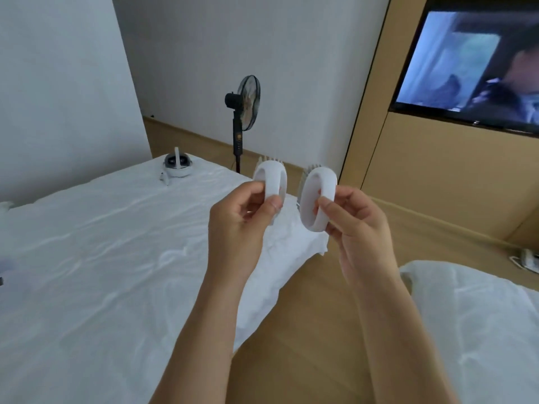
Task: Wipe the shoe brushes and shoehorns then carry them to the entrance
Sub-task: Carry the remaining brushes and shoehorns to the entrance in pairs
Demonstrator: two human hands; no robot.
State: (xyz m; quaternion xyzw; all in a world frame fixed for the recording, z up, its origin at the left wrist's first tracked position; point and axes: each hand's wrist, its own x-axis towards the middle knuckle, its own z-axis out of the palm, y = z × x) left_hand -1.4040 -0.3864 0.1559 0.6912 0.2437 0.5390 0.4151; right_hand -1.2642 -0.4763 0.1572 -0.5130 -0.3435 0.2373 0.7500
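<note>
So both hands are up in front of the person, each one holding a white shoe brush by its loop handle. The left hand point(239, 217) pinches the left brush point(269, 182) with thumb and fingers curled round the loop, and the right hand point(358, 225) does the same with the right brush point(316, 196). Both brushes stand more or less on end, long axis running up and down, the right one leaning a bit to the right at the top. The loop handles face the person and the bristles point away, toward the far wall, so you only catch bristle tips poking out along the top and sides. They're held side by side, close but not touching, over the corner of a bed point(102, 258) with a white sheet. No writing or logo I can make out on either one. A standing fan point(246, 103) is behind them, and a TV point(472, 62) is on at the right.
</note>
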